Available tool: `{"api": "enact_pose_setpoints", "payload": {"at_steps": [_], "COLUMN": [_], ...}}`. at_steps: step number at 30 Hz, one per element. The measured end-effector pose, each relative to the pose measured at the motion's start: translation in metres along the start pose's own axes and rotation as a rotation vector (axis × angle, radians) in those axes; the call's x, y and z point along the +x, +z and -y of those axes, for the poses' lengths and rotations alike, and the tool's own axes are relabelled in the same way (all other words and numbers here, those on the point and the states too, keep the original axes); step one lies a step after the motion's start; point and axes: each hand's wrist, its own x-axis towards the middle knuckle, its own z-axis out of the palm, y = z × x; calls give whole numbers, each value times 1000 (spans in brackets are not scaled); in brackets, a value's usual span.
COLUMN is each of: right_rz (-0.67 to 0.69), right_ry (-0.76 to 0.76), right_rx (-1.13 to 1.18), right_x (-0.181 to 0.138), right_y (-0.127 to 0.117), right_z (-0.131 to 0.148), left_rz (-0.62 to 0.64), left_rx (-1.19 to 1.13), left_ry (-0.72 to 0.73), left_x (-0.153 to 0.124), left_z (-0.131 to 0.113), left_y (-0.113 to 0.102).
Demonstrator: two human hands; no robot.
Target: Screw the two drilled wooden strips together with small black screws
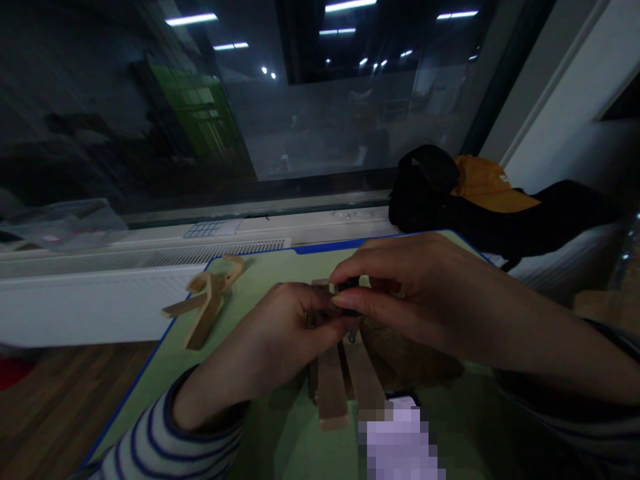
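Observation:
My right hand [400, 277] comes in from the right, its thumb and fingers closed around a small dark object [349, 287]. My left hand [295, 327] is closed right beside it, thumb and fingers pinched together; what they grip is hidden. Below both hands lie wooden slats [333, 393], side by side with a narrow gap between two of them. A small shiny metal piece [353, 333] shows on the right slat, just under my fingers. The fingertips cover the slats' far part.
A wooden assembly of crossed and curved pieces [207, 300] lies at the left of the green, blue-edged tabletop [270, 267]. A brown patch [410, 353] and a pixelated pale purple area [403, 440] are at right. An orange cap [493, 183] rests on dark fabric by the window.

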Motion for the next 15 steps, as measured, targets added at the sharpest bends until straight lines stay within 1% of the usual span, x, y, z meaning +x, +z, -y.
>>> {"api": "enact_pose_setpoints", "payload": {"at_steps": [4,10,15], "right_rz": [-2,-20,-35], "right_ry": [9,1,38], "right_rx": [-9,-27,12], "right_x": [0,0,-3], "right_y": [-1,-1,-1], "right_z": [-1,-2,0], "left_rz": [-13,-43,-27], "left_rx": [4,-64,-82], "left_ry": [-21,4,22], "left_x": [0,-2,-2], "left_z": [-1,-1,-3], "left_y": [1,3,1]}}
